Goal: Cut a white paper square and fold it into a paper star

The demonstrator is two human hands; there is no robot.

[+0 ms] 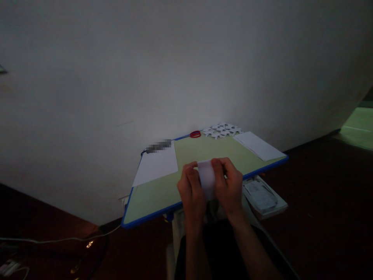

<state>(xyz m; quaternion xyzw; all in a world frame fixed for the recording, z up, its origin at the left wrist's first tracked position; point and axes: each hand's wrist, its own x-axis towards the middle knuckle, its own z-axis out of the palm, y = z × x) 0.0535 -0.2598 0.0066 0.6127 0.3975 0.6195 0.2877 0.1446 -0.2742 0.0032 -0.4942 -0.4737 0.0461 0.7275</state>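
Both my hands hold a small folded piece of white paper (pixel 206 177) above the near edge of a green desk (pixel 201 153) with a blue rim. My left hand (pixel 190 190) pinches its left side with the fingers curled. On its right side my right hand (pixel 229 182) grips it, thumb on top. A white sheet (pixel 155 165) lies at the desk's left. Another white sheet (pixel 258 144) lies at the right. Several white cut-paper snowflakes (pixel 222 130) lie at the far edge beside red-handled scissors (pixel 195 134).
A plain white wall stands right behind the desk. A white flat device or tray (pixel 262 196) sits low to the right of the desk. A cable (pixel 58 239) runs over the dark floor at the left. The room is dim.
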